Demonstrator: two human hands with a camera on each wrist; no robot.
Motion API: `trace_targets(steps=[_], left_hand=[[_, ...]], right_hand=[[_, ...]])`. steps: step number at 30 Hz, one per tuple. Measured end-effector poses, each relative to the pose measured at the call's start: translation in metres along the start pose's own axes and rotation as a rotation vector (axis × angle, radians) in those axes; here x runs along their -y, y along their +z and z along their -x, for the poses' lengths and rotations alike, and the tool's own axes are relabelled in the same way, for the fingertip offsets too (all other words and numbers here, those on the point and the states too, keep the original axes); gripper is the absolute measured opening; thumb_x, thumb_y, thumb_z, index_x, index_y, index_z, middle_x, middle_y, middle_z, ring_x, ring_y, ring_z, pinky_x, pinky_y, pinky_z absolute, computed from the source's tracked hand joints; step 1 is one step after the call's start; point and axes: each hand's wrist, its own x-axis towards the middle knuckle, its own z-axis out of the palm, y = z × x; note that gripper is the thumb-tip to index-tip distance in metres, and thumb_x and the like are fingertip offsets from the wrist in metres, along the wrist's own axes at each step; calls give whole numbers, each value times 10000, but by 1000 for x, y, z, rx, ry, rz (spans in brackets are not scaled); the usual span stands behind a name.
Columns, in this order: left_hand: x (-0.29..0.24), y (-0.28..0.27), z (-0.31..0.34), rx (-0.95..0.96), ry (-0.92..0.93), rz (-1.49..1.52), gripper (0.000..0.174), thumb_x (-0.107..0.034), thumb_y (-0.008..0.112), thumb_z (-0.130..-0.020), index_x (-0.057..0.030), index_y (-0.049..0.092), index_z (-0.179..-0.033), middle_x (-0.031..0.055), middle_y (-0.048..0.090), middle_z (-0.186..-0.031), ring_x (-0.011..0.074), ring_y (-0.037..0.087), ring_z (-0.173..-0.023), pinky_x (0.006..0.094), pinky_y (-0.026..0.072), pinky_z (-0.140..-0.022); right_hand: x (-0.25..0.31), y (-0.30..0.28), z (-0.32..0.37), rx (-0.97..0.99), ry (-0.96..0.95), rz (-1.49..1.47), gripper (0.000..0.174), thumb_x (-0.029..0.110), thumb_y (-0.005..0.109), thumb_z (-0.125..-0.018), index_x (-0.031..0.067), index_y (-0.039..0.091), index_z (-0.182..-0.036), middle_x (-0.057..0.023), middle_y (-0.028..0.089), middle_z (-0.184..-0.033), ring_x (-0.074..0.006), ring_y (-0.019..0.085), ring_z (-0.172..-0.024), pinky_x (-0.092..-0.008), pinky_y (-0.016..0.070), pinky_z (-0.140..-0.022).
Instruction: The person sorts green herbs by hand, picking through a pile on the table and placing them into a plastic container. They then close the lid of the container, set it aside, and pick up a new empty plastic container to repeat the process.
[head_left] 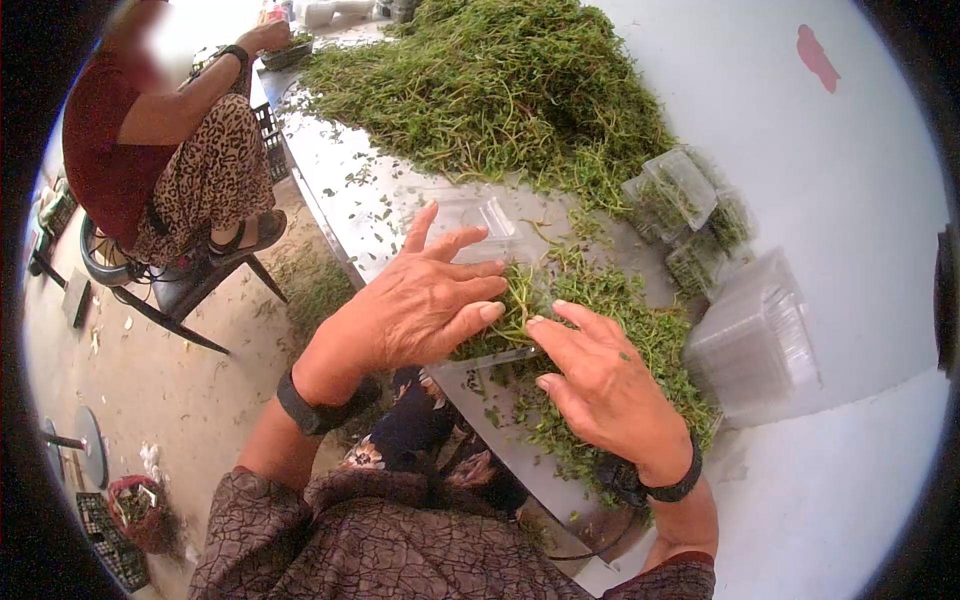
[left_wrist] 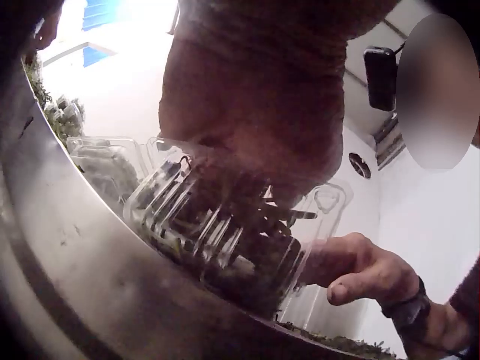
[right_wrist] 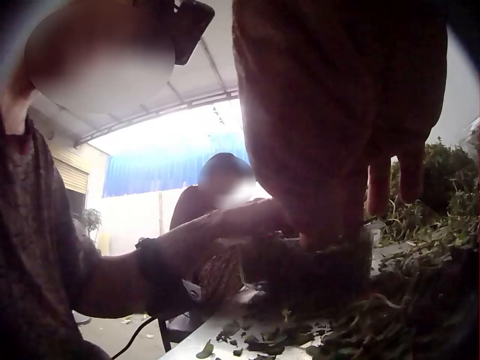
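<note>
A clear plastic clamshell box (left_wrist: 315,217) holding leafy green stems (head_left: 520,300) stands on the metal table, its lid (head_left: 490,215) folded back. My left hand (head_left: 425,300) lies over the box's near-left side, fingers extended and thumb tip at the stems. From the other side my right hand (head_left: 605,385) reaches in, its fingertips touching the greens and its thumb set apart, lower down. In the left wrist view the greens show dark through the box's ribbed wall. The right wrist view has the right hand (right_wrist: 337,112) pointing down into the box, with its fingertips hidden.
Loose greens (head_left: 640,330) spread right of the box, below a large heap (head_left: 500,90) at the back. Filled clear boxes (head_left: 680,195) and a stack of nested ones (head_left: 755,335) stand along the wall. Another person (head_left: 160,150) sits at the table's far left.
</note>
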Motion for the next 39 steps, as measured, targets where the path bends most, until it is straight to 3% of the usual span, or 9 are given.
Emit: trace_targets(steps=[4,7,10,13,16,26,32,34,39], left_hand=[[2,-4,4,-18,1,52,467,-363,327,-964,-66,616,-1181,84,573,-1288,352,384,-1309,540,40,-1141],[7,-10,17,-376,-115,271,431,-334,375,-955,-52,636,-1150,103,592,-1263,314,413,-1298,518,108,-1141],[17,-12,36,-553,-254,453,373,-244,393,-972,-13,633,-1138,153,611,-1214,274,514,-1193,390,348,-1045],[27,0,55,-591,-450,578,361,-232,397,-989,5,630,-1130,146,649,-1117,228,582,-1063,342,436,-940],[26,9,65,-567,-517,694,384,-258,390,-1004,22,625,-1122,121,668,-1033,189,604,-973,327,460,-893],[20,17,56,-566,-559,1033,451,-292,376,-1015,93,524,-1197,198,614,-1111,244,611,-1015,348,480,-921],[14,15,44,-575,-628,1129,428,-304,397,-1007,16,480,-1279,216,583,-1149,250,594,-1048,352,470,-940],[14,19,41,-592,-611,1172,435,-312,429,-1000,-43,436,-1342,142,573,-1191,204,565,-1090,316,445,-959],[20,35,26,-637,-568,1172,519,-207,495,-974,-18,284,-1408,183,549,-1226,221,564,-1096,318,444,-957]], right_hand=[[-2,0,1,-22,10,-10,441,90,620,-801,5,494,-1215,-151,556,-1216,-354,441,-1217,-446,351,-1024],[-2,-11,4,-89,26,-4,447,49,643,-764,15,534,-1196,-153,586,-1191,-360,471,-1201,-443,376,-1008],[-2,-18,10,-160,57,-16,465,-2,674,-712,32,585,-1166,-146,630,-1141,-359,504,-1185,-439,413,-979],[-4,-16,13,-112,24,-75,387,57,623,-781,25,560,-1161,-143,608,-1157,-359,475,-1193,-452,368,-1008],[-2,-9,11,-83,-19,-87,391,50,625,-776,25,560,-1160,-135,610,-1162,-356,476,-1194,-455,367,-1006],[6,-17,8,-108,-29,-26,384,46,634,-767,27,572,-1146,-128,637,-1111,-351,492,-1175,-460,366,-1004],[6,-7,9,-72,-33,-50,377,43,639,-762,31,574,-1133,-133,643,-1099,-352,494,-1171,-464,365,-1000],[6,-4,5,-67,-32,-39,372,43,638,-762,30,574,-1129,-132,644,-1100,-352,494,-1171,-464,364,-1001],[2,1,-1,-46,-61,-16,381,54,634,-769,26,551,-1140,-122,623,-1127,-363,483,-1170,-469,366,-998]])
